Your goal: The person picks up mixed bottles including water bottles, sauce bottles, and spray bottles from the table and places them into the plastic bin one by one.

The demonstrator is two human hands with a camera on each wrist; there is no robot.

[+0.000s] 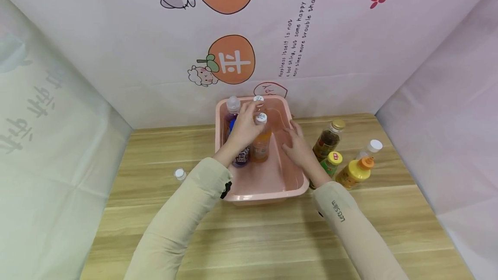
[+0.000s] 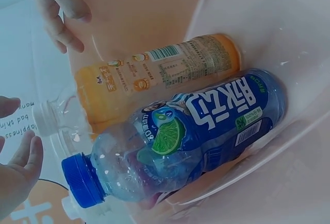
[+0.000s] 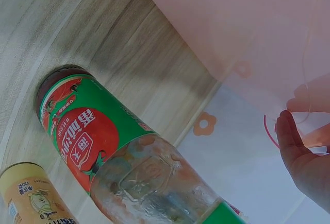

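Left sleeve [image 1: 175, 215] is showing pale cream, wrinkling along forearm and ending in bunched, loose cuff [image 1: 212, 172]; black band [image 1: 226, 189] is peeking out at cuff's edge. Right sleeve [image 1: 359, 232] is matching in colour, carrying small dark lettering [image 1: 337, 211] (reading something like "Lets slim"). Black sliver [image 1: 320, 214] is showing beneath. Left hand [image 1: 247, 125] and right hand [image 1: 300, 145] are showing bare.

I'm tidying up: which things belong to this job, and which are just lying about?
Likely in the job:
tub
orange bottle
bottle behind it
blue bottle
purple bottle

Perhaps just lying about:
dark bottle
tomato bottle
yellow bottle
clear bottle at right
white-capped bottle at left
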